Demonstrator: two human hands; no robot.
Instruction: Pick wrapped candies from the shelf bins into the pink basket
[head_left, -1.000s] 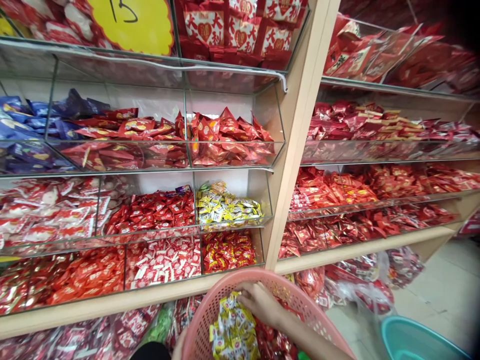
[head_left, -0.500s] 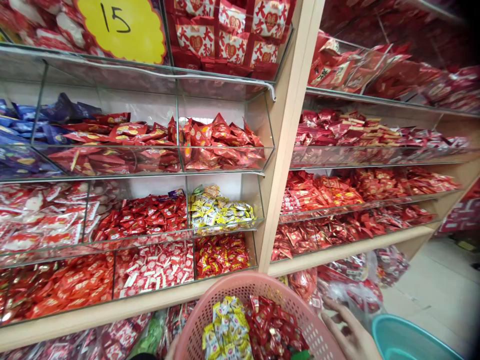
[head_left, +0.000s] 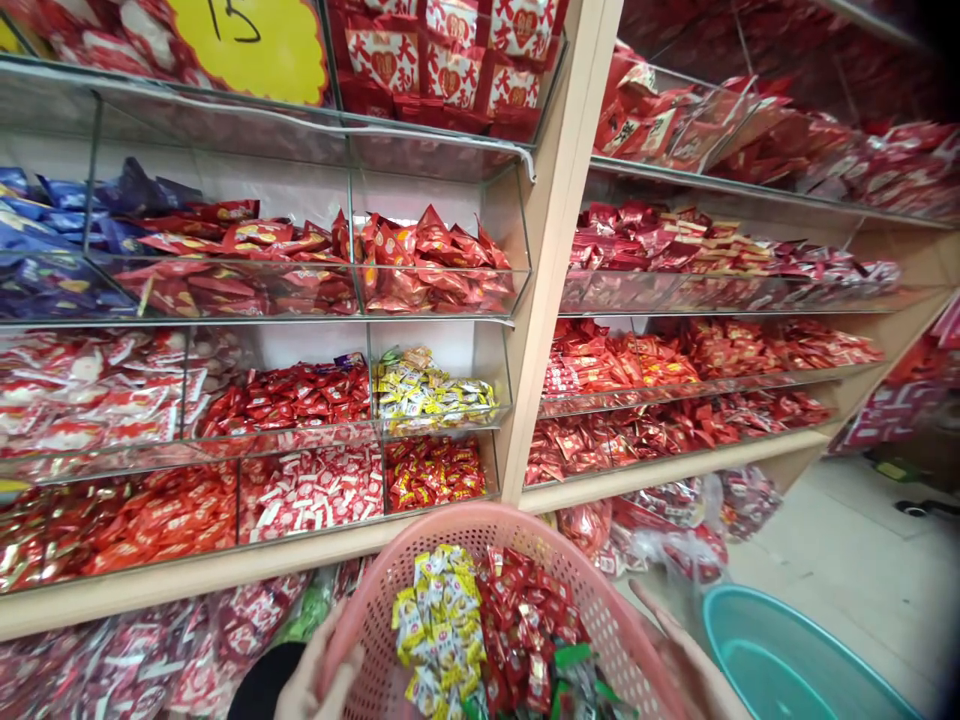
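I've got the left hand (head_left: 306, 685) clamped on the pink basket (head_left: 487, 515), probably steadying the candies (head_left: 525, 620) beside it; right hand (head_left: 694, 665) opposite, can't tell its grip.

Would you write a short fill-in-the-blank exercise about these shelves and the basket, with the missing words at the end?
The left hand grips the basket, which is ____. Inside, just right of the yellow-and-white packets, lie ____ packets. On the shelf directly below the yellow sign, the leftmost packets are ____.
Missing words: pink; red; blue.
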